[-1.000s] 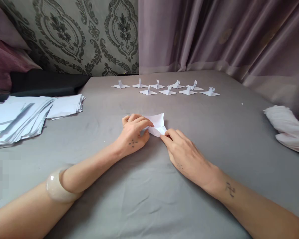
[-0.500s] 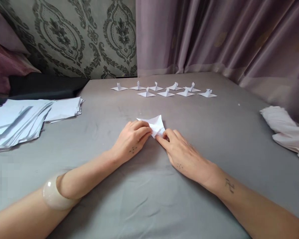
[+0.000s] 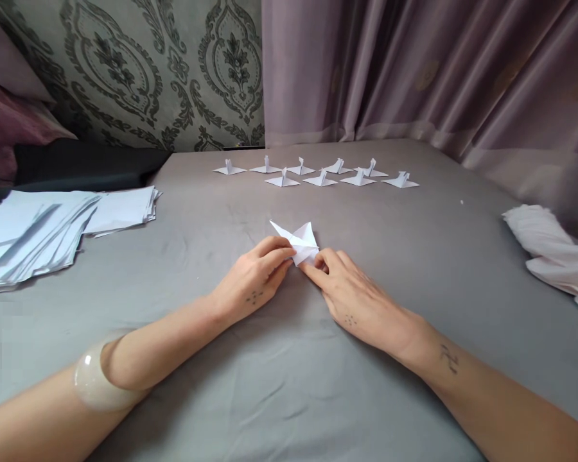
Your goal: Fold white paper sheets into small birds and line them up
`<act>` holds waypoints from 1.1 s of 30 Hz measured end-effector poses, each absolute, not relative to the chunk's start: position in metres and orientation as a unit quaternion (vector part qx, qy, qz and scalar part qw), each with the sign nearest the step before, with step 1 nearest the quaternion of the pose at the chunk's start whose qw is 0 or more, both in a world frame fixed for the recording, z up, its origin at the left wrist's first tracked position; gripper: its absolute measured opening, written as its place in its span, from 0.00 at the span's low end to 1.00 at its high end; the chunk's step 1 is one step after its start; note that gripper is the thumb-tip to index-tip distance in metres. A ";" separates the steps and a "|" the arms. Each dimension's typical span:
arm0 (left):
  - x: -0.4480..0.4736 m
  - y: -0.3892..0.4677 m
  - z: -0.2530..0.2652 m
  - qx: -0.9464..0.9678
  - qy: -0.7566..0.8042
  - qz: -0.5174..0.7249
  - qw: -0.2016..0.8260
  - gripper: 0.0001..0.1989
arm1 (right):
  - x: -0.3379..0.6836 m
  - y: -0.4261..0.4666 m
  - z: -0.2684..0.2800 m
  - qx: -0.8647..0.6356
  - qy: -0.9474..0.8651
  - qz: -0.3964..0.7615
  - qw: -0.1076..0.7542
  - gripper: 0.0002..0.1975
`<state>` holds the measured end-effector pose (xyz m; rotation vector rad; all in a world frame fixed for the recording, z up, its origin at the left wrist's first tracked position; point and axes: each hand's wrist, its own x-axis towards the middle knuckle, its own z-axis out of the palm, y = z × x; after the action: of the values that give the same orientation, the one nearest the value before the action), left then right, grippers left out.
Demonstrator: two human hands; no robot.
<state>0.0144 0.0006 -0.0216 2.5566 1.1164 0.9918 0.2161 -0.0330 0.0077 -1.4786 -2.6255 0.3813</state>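
Observation:
A small folded piece of white paper (image 3: 304,240) with pointed corners lies in the middle of the grey cloth, between my two hands. My left hand (image 3: 260,266) pinches its left side between thumb and fingers. On the near right edge, my right hand (image 3: 347,282) grips the paper with thumb and curled index finger. One thin point of the paper sticks up to the far left and a wider flap rises at the back. My fingers cover the lower edges of the folds.
Several white folded paper figures (image 3: 321,179) stand in two rows at the back. Stacks of white paper (image 3: 33,237) lie at the left, by a black cloth (image 3: 87,165). A bunched white cloth (image 3: 553,247) is at the right edge. Purple curtains (image 3: 390,70) hang behind.
The folded paper has changed shape a little: its far left point now stands out narrower and more raised. Both hands keep their hold and have hardly moved.

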 end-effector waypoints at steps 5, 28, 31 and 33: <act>0.014 -0.005 -0.020 0.870 0.397 0.277 0.093 0.11 | 0.219 -0.033 0.004 -0.471 -0.871 0.124 0.067 0.26; 0.009 0.032 -0.006 0.861 0.344 0.259 0.269 0.11 | 0.218 -0.032 -0.001 -0.459 -0.883 0.078 0.064 0.27; 0.012 0.034 -0.003 0.892 0.306 0.241 0.231 0.12 | 0.217 -0.032 0.001 -0.465 -0.879 0.089 0.055 0.27; 0.018 0.034 -0.002 0.907 0.288 0.230 0.202 0.12 | 0.217 -0.033 0.002 -0.465 -0.878 0.095 0.058 0.26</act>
<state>0.0184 0.0345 -0.0019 2.5337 0.8051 0.6419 0.2173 -0.0326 0.0024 -1.4088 -2.6610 0.2888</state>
